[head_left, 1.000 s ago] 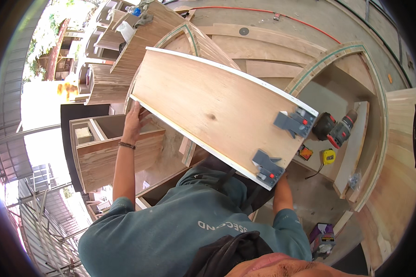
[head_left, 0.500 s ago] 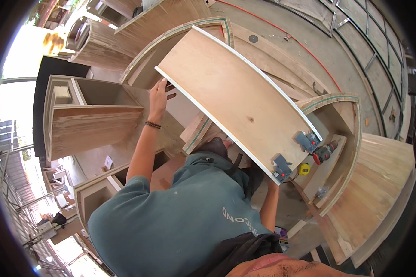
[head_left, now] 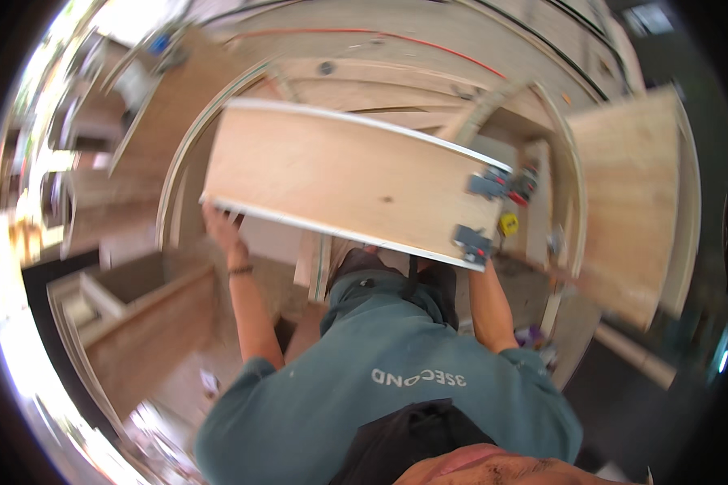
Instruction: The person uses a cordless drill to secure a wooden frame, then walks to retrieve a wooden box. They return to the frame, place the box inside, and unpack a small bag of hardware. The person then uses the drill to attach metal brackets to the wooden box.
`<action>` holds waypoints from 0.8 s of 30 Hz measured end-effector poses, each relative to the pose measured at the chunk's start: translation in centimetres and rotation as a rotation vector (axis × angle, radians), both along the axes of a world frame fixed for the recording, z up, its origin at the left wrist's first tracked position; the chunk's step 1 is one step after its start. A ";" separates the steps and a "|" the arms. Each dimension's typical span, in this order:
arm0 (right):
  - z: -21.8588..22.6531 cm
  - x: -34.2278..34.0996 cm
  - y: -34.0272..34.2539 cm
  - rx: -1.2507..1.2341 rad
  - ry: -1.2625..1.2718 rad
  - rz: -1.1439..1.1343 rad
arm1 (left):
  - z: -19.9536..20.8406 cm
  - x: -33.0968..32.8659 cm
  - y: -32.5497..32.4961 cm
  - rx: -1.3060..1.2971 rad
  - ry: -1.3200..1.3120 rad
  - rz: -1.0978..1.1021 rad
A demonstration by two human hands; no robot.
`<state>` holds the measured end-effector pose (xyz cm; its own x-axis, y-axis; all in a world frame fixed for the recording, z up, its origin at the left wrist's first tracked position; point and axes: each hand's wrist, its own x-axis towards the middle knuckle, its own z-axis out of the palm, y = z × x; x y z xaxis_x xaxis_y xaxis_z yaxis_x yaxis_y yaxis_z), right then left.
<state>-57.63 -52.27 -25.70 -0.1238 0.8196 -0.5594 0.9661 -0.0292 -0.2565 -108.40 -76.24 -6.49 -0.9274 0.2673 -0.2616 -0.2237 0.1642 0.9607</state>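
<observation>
A long pale wooden drawer (head_left: 332, 174) spans the space in front of me, its flat plywood underside facing up and white strips along both long edges. At its right end sit two grey plastic drawer clips (head_left: 471, 244) with red dots. My left hand (head_left: 225, 229) grips the near left corner, a bead bracelet on its wrist; its fingers are partly tucked underneath and blurred. Below the near clip, my right hand (head_left: 480, 275) holds the near right corner, most of its fingers hidden by the drawer.
Beneath the drawer lies a large curved wooden cabinet frame (head_left: 578, 194). A drill (head_left: 524, 186) and a yellow tape measure (head_left: 508, 224) rest inside its right part. Another wooden cabinet (head_left: 150, 319) stands at left, a curved panel (head_left: 623, 202) at right. An orange cable (head_left: 437, 47) crosses the far floor.
The drawer has swung from a steep slant to nearly level across the view, both hands still on it. My view has turned too, so the surroundings have shifted and blurred.
</observation>
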 end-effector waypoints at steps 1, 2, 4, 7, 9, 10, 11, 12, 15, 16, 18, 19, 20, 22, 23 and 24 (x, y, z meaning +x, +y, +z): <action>0.4 -0.9 0.2 0.003 0.024 -0.022 | 0.8 0.3 0.0 -0.046 0.009 -0.009; 0.6 -1.5 0.4 0.005 0.046 -0.051 | 0.9 0.0 -0.1 -0.038 -0.010 0.003; 1.3 -2.0 0.2 0.003 0.085 -0.114 | 1.3 0.0 0.1 -0.020 -0.056 -0.006; 1.9 -2.4 -0.5 0.005 0.139 -0.204 | 2.4 0.2 1.7 -0.009 -0.102 -0.020; 2.3 -2.6 -0.7 0.006 0.170 -0.241 | 2.1 -0.3 1.5 0.023 -0.158 -0.073; 2.5 -2.7 -1.1 0.006 0.184 -0.258 | 1.9 -0.5 1.3 0.033 -0.164 -0.087; 2.6 -2.8 -1.0 0.010 0.198 -0.271 | 1.7 -0.6 1.5 0.053 -0.171 -0.100; 2.8 -3.0 -1.2 0.013 0.211 -0.285 | 1.5 -0.7 1.6 0.073 -0.178 -0.111; 3.1 -3.6 -1.2 0.025 0.249 -0.319 | 1.5 -0.5 2.3 0.050 -0.141 -0.056; 3.1 -3.9 -1.3 0.027 0.268 -0.328 | 1.6 -0.4 2.7 0.029 -0.119 -0.025; 3.4 -4.0 -1.4 0.040 0.310 -0.351 | 1.5 -1.2 2.8 0.031 -0.153 -0.013; 3.7 -4.0 -1.3 0.048 0.335 -0.368 | 1.4 -1.5 3.1 0.032 -0.170 -0.013; 3.8 -3.8 -1.5 0.051 0.364 -0.385 | 2.1 -0.9 3.7 -0.012 -0.188 0.021; 4.5 -3.4 -1.6 0.069 0.447 -0.425 | 1.3 -1.8 3.1 0.101 -0.122 -0.062; 4.9 -3.4 -1.8 0.069 0.507 -0.444 | 0.6 -2.6 2.6 0.161 -0.096 -0.108; 5.3 -3.1 -1.9 0.080 0.573 -0.471 | 0.2 -3.4 2.1 0.225 -0.021 -0.157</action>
